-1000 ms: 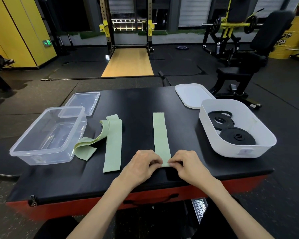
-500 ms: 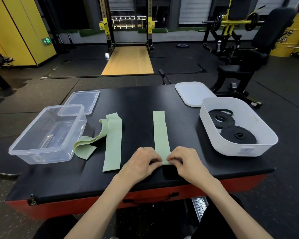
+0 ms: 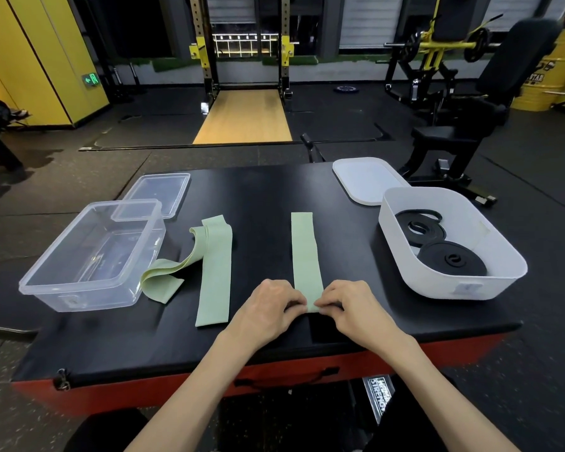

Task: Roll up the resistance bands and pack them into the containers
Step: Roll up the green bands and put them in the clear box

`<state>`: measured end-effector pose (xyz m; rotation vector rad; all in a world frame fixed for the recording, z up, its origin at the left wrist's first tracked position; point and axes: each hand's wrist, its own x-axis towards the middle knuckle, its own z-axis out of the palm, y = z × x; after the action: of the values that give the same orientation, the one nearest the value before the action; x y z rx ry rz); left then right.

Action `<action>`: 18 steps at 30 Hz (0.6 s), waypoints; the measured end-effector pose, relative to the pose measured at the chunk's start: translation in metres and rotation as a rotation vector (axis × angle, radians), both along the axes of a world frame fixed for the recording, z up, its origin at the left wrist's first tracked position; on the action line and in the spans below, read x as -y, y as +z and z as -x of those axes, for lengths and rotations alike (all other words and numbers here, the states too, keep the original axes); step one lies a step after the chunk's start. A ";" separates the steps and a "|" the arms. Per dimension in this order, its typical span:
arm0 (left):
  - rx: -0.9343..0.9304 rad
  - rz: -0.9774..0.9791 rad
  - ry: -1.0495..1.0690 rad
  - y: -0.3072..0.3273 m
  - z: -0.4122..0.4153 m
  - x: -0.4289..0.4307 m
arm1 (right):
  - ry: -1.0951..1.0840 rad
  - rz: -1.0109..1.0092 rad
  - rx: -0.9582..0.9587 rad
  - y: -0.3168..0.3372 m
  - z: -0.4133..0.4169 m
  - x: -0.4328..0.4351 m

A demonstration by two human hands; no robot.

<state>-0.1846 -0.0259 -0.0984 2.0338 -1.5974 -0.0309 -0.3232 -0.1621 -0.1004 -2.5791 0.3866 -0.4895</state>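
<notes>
left hand (image 3: 268, 308) and right hand (image 3: 356, 308) both curled, fingertips pinching the near end of the flat green band (image 3: 304, 249) at lower centre, one hand per edge, presumably so the first turn starts square. band runs straight up the frame on the black padded top (image 3: 258, 190); thin, matte, stretchy-looking, so it'll likely spring open unless rolled tight. second green band (image 3: 214, 282) left of it, part flat, part flopped in a loose loop just beside the open clear plastic box (image 3: 95, 298), clear lid (image 3: 157, 194) behind. rounded white tub (image 3: 454, 285) at right holds black coiled bands (image 3: 450, 259), white lid (image 3: 369, 179) behind it
</notes>
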 end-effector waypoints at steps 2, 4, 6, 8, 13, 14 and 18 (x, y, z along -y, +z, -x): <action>0.041 0.039 0.003 0.000 0.003 -0.001 | 0.001 -0.012 -0.013 0.000 0.000 0.001; 0.047 0.075 -0.022 0.000 0.005 -0.001 | 0.001 -0.021 -0.030 0.001 -0.002 0.002; 0.042 0.080 -0.042 -0.002 0.006 0.000 | -0.002 -0.035 -0.048 0.002 -0.003 0.004; 0.048 0.073 -0.049 -0.005 0.005 0.001 | -0.009 -0.055 -0.064 0.003 -0.004 0.004; 0.028 0.061 -0.062 -0.006 -0.001 0.003 | -0.015 -0.075 -0.056 0.001 -0.003 0.004; 0.019 0.062 -0.066 -0.006 -0.002 0.004 | -0.022 -0.062 -0.049 0.000 -0.002 0.004; -0.004 0.060 -0.079 -0.005 -0.004 0.006 | -0.047 0.026 -0.025 -0.006 0.003 -0.001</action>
<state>-0.1805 -0.0318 -0.1030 1.9235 -1.6557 -0.0159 -0.3257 -0.1609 -0.1064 -2.6088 0.4528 -0.4829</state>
